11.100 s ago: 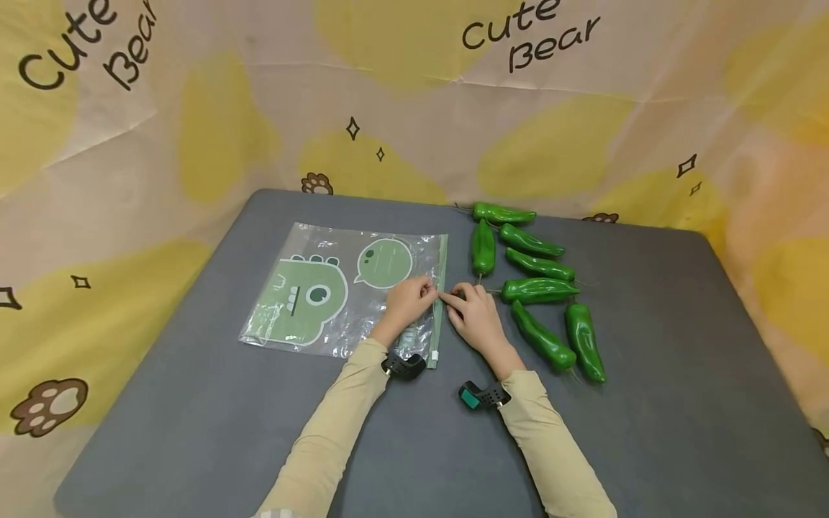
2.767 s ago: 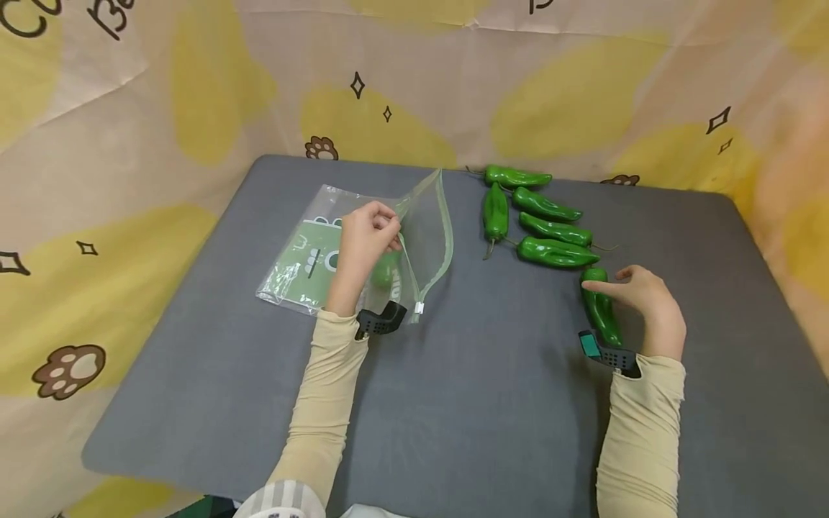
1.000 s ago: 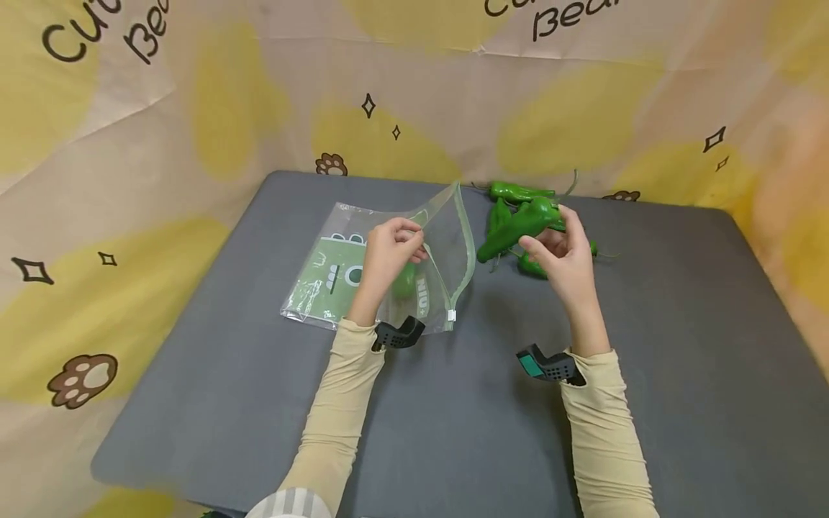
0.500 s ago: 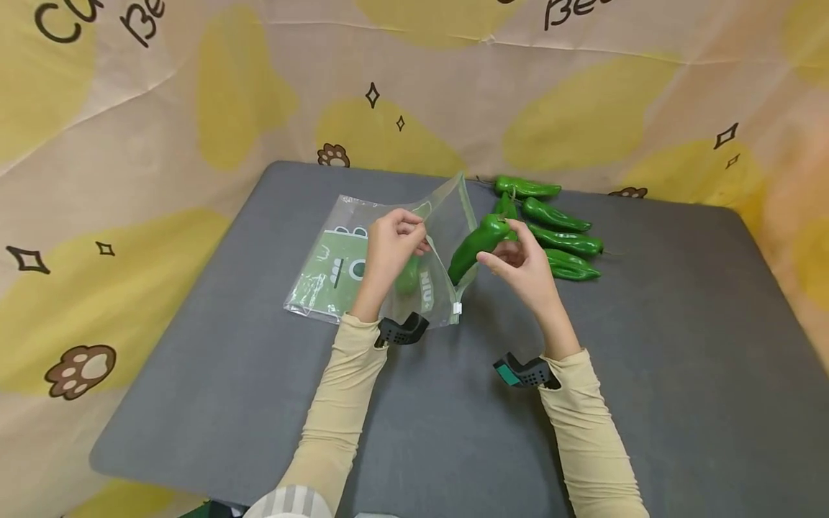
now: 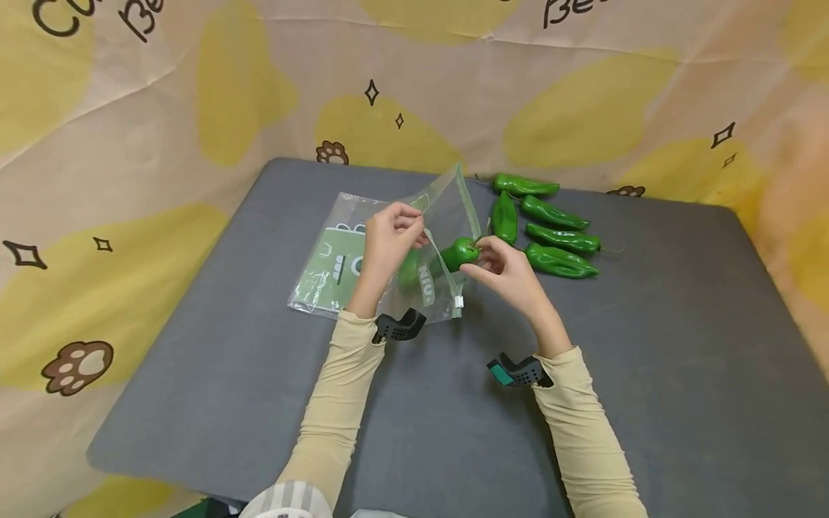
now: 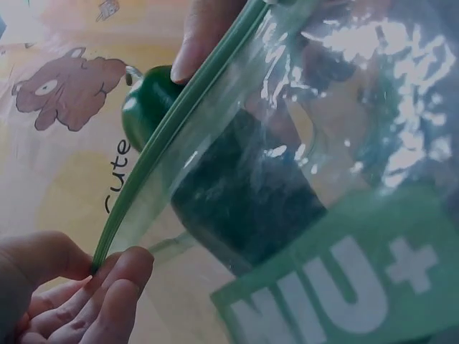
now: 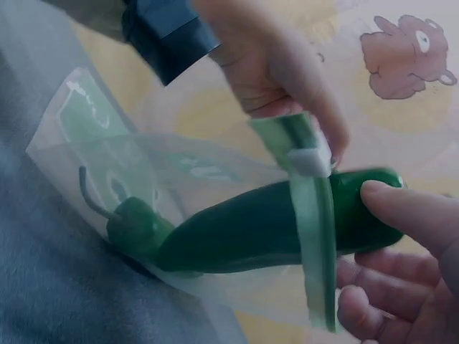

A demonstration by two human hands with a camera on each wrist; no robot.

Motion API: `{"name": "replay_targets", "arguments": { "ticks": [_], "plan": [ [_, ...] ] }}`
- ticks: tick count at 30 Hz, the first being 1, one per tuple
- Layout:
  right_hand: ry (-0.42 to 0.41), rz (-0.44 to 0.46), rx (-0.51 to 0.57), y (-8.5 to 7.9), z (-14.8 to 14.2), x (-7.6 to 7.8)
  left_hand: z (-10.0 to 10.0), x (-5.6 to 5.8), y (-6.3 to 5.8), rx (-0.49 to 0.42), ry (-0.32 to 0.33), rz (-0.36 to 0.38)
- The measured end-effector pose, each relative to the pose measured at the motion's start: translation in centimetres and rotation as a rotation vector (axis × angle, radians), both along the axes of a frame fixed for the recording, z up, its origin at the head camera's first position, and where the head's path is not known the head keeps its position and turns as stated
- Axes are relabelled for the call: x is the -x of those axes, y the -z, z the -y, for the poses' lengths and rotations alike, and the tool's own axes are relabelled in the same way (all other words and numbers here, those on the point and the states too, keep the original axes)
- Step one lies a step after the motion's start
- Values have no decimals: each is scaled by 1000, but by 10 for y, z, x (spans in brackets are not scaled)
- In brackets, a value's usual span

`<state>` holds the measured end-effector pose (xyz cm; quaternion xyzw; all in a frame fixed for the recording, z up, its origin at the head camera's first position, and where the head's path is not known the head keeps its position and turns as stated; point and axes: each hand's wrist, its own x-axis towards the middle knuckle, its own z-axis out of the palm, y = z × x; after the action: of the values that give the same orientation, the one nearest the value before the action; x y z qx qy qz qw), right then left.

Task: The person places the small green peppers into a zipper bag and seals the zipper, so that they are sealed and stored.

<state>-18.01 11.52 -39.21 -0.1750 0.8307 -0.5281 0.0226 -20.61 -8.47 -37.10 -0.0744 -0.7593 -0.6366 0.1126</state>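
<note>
In the head view my left hand (image 5: 391, 241) pinches the green edge of a clear zip bag (image 5: 317, 277), holding its mouth apart. My right hand (image 5: 512, 277) grips the stem end of a green pepper (image 5: 460, 252), most of which is inside the bag mouth. The right wrist view shows this pepper (image 7: 244, 222) crossing the zip strip (image 7: 315, 236) with its white slider (image 7: 310, 162). Deeper in the bag lies another green pepper (image 7: 136, 226) with a curved stem. From the left wrist, thumb and fingers (image 6: 118, 287) hold the zip edge (image 6: 165, 136).
Several green peppers lie at the back right of the grey table (image 5: 660, 345): one upright pepper (image 5: 504, 217) beside the bag mouth, and others such as the nearest pepper (image 5: 560, 261) to its right. A printed cloth (image 5: 583, 93) hangs behind the table.
My right hand has lifted a pepper from the right side, carried it left and lowered it into the bag mouth. Earlier the bag lay flat and closed; my left hand now holds it apart.
</note>
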Motion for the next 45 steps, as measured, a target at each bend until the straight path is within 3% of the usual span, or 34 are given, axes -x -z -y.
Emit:
{"name": "replay_targets", "arguments": {
  "ticks": [9, 22, 32, 42, 45],
  "plan": [
    [-3, -72, -67, 4, 3, 1, -1, 0, 0, 20, 27, -35],
    [98, -84, -54, 9, -6, -6, -8, -2, -4, 32, 70, -2],
    [24, -154, -115, 7, 9, -2, -5, -10, -1, 13, 8, -56],
    [77, -210, -114, 8, 11, 0, -4, -7, -8, 15, -2, -76],
    [60, -208, -99, 9, 11, 1, -2, -6, -6, 1, -8, -66]
  ]
}}
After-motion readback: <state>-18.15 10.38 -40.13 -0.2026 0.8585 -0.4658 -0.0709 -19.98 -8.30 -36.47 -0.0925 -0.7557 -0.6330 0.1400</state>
